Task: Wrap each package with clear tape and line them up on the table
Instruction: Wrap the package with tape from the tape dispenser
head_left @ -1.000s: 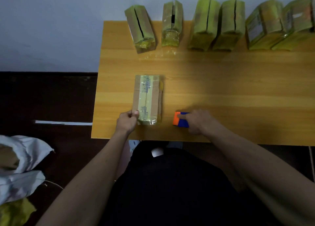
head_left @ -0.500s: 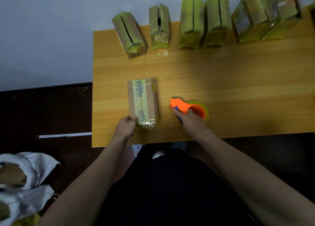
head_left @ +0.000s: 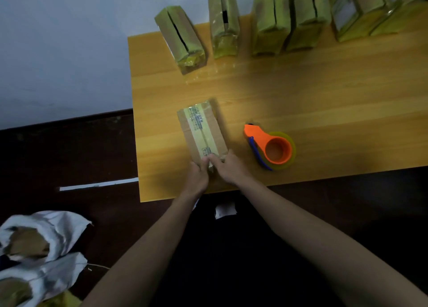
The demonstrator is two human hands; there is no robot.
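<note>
Lying flat on the wooden surface (head_left: pixel 301 93), toward its 7 o'clock corner: a cardboard package (head_left: pixel 202 133) with a strip of clear tape running down its length. Pressing on the package's near end: left hand (head_left: pixel 197 177) and right hand (head_left: pixel 228 170), side by side and touching, fingers (head_left: pixel 214 160) curled down over the edge, grasping it.

Sitting just at 3 o'clock of the package, not touching it: an orange tape dispenser (head_left: pixel 269 147) holding a roll of clear tape, with a blue blade guard along its near side, free of both hands.

Standing in a row along the surface's 12 o'clock edge, against the wall: wrapped packages (head_left: pixel 271 21), glossy with tape, the leftmost one (head_left: pixel 180 40) tilting, the next (head_left: pixel 223 26) narrower and apart, the others paired closely.

Resting on the dark floor at 8 o'clock, well apart from the surface: torn white mailer bags (head_left: pixel 46 244) showing brown cardboard inside.
</note>
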